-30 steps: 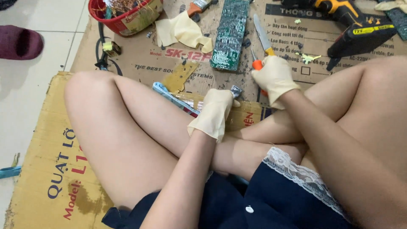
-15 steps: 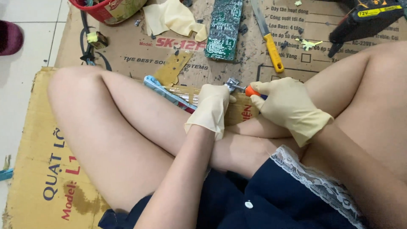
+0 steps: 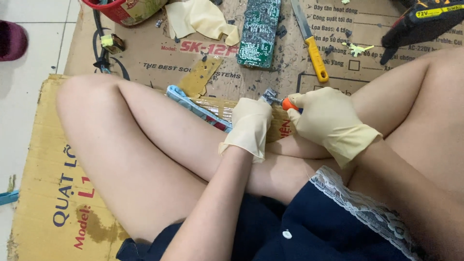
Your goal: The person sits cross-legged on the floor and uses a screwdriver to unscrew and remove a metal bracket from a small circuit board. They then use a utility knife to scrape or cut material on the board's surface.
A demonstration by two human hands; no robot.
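On flattened cardboard (image 3: pixel 145 53) spread over a pale tiled floor, a seated person with crossed bare legs works with both hands in cream latex gloves.

- Left hand (image 3: pixel 250 126): lowered over a small grey metal part (image 3: pixel 268 94) at the edge of the cardboard, fingers curled down on it; the part shows only at the fingertips, so the grip itself cannot be told.
- Right hand (image 3: pixel 327 121): closed around a screwdriver with an orange handle (image 3: pixel 289 103); the handle end juts from the fist and its short metal shank points left into the grey part. The two hands sit close together, nearly touching.
- Blue-and-red flat strip (image 3: pixel 195 107): lies just left of the left hand, running out from under the knee.
- Tan board piece (image 3: pixel 199 79): flat, just above the strip.
- Green circuit board (image 3: pixel 259 30): flat on the cardboard, well above the hands, littered with dark crumbs.
- Yellow-handled knife (image 3: pixel 311 46): beside the circuit board on its right, blade pointing away.
- Spare cream glove (image 3: pixel 200 20): crumpled, left of the circuit board.
- Red basket (image 3: pixel 116 8): top left, partly out of view.
- Black-and-yellow power tool (image 3: pixel 420 21): top right corner.
- Maroon slipper (image 3: pixel 12 39): on the tiles, far left edge.
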